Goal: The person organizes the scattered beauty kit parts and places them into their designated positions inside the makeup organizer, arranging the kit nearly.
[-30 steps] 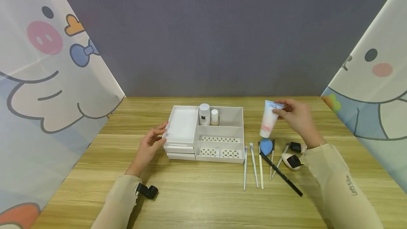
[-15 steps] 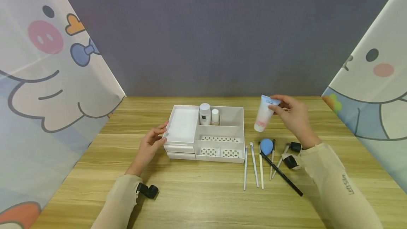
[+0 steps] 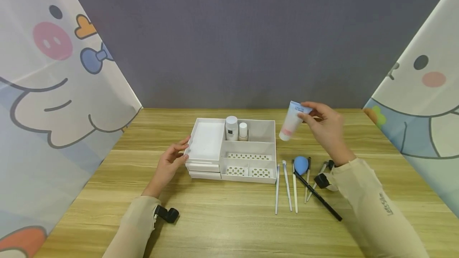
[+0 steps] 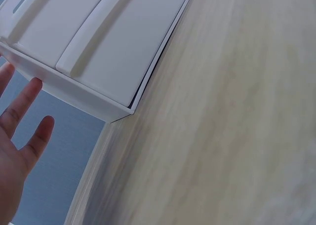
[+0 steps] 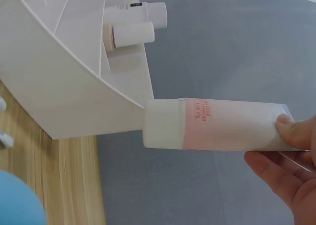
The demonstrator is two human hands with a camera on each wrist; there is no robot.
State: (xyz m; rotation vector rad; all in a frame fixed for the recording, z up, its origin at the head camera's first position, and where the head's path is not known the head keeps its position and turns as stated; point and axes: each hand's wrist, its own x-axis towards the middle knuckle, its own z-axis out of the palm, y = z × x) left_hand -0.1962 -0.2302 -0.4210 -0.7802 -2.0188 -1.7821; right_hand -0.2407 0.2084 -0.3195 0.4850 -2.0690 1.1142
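Note:
My right hand pinches a white, blue and pink squeeze tube by its flat crimped end. The tube hangs cap down and tilted, above the table just right of a white desktop organizer. In the right wrist view the tube has its pale cap toward the organizer's side wall. At the organizer's left side my left hand rests with fingers spread; in the left wrist view its fingertips touch or nearly touch that side. A white bottle and a smaller white-capped bottle stand in the back compartment.
On the wooden table right of the organizer lie several makeup brushes, a blue makeup sponge and a black stick. Another item lies partly hidden under the right sleeve. A grey wall rises behind the table.
My right hand has carried the tube to the left and upward in the view, toward the organizer's right side. The left hand and the organizer have stayed in place.

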